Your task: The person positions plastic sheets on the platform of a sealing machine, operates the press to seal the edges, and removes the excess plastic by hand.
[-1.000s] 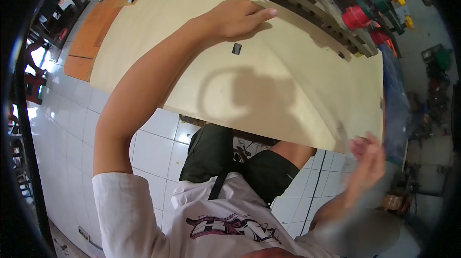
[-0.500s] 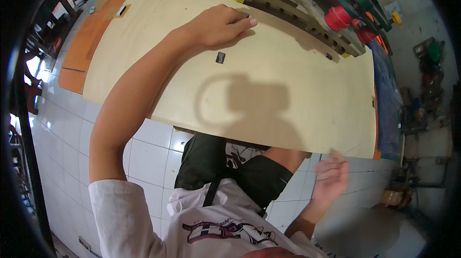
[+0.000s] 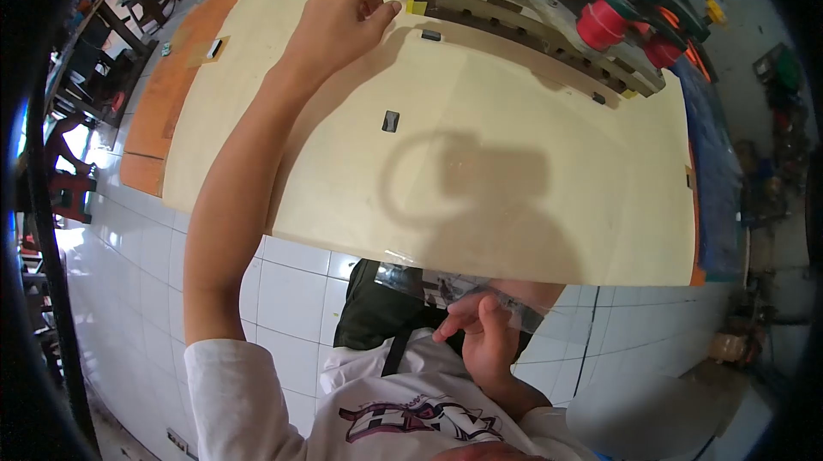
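My left hand [image 3: 347,19] is at the far left of the pale board [image 3: 334,186], left of the machine's metal bar. Its fingers are curled in and the thumb points right; whatever they may hold is hidden. My right hand [image 3: 484,337] is in front of the board's near edge, over my lap, with its fingers apart. It is beside a thin clear plastic sheet [image 3: 403,277] that overhangs this edge; whether they touch I cannot tell. Small dark pieces lie on the board, one in the middle [image 3: 390,121] and another near the bar [image 3: 430,35].
A machine with a slotted metal bar [image 3: 523,28] and red knobs [image 3: 603,25] stands across the back right. An orange-brown tabletop [image 3: 146,139] shows under the board at left. Blue sheeting [image 3: 718,178] hangs at right. White floor tiles [image 3: 291,289] are below.
My left hand has lifted away from the dark piece near the bar and moved left. My right hand has come left to the near edge, where the clear plastic sheet now overhangs.
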A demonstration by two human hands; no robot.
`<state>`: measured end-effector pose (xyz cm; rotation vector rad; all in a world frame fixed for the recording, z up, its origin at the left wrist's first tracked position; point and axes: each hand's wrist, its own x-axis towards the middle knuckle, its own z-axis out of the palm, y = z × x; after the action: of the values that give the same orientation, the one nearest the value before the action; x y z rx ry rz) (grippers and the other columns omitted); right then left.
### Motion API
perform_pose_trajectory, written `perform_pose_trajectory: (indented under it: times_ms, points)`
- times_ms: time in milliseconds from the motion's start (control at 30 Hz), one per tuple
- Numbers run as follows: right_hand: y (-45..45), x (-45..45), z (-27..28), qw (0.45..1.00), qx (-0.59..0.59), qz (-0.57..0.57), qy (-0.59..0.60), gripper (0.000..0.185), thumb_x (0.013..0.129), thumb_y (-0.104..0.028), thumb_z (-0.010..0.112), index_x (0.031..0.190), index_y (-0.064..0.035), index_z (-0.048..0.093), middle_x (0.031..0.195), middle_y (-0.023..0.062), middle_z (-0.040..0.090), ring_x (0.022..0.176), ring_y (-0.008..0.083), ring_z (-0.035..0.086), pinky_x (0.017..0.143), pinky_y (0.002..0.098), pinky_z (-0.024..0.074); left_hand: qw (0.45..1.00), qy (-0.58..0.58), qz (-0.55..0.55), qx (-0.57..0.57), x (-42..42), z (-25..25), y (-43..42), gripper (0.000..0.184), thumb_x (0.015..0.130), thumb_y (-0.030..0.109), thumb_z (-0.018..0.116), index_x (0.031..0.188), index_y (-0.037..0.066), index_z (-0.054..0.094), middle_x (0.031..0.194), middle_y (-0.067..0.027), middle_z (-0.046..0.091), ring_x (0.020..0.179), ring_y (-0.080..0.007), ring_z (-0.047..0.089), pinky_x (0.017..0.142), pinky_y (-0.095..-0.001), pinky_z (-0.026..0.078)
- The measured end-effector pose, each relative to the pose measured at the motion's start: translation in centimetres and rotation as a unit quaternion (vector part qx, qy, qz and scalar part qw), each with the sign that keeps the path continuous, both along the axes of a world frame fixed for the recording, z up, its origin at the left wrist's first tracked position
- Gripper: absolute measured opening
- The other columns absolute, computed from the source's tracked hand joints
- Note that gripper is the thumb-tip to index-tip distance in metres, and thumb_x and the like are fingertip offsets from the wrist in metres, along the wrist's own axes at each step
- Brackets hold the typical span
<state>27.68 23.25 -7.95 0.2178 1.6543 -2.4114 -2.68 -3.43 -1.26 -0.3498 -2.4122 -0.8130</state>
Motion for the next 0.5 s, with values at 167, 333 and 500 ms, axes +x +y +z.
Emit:
perform_pose_trajectory:
  times_ms: [167, 333, 500]
  points:
    - [-0.4, 0.1, -0.1, 1.0, 0.008, 0.017, -0.004, 0.046, 0.107, -0.03, 0.043, 0.09, 0.0059, 0.067, 0.076, 0.0163, 0.067, 0.063, 0.0261, 0.067, 0.06, 0.0412, 0.06, 0.988, -0.149, -0.014, -0.037, 1.0, 1.0, 0.0, 0.032, 0.087, 0.03, 0.071, 0.081, -0.001, 0.072, 0.07, -0.0172, 0.068, 0.062, -0.0327, 0.063, 0.065, -0.0415, 0.052]
    - [-0.1, -0.4, -0.3, 1.0, -0.007, 0.019, 0.002, 0.046, 0.107, -0.029, 0.043, 0.09, 0.0062, 0.067, 0.076, 0.0159, 0.066, 0.062, 0.0255, 0.066, 0.06, 0.0418, 0.0598, 0.979, -0.165, -0.1, -0.064, 1.6, 0.1, 0.8, 0.035, 0.086, 0.033, 0.072, 0.073, 0.001, 0.069, 0.063, -0.0143, 0.065, 0.059, -0.0304, 0.06, 0.061, -0.0406, 0.05]
    - [0.0, -0.7, -0.5, 0.999, -0.024, 0.049, 0.003, 0.049, 0.108, -0.036, 0.045, 0.093, 0.0044, 0.068, 0.081, 0.0144, 0.069, 0.065, 0.0241, 0.069, 0.067, 0.0368, 0.0574, 0.958, -0.207, -0.161, -0.118, 2.8, 0.6, 2.3, 0.054, 0.075, 0.052, 0.079, 0.062, 0.006, 0.055, 0.055, -0.009, 0.055, 0.057, -0.0279, 0.058, 0.059, -0.0385, 0.047]
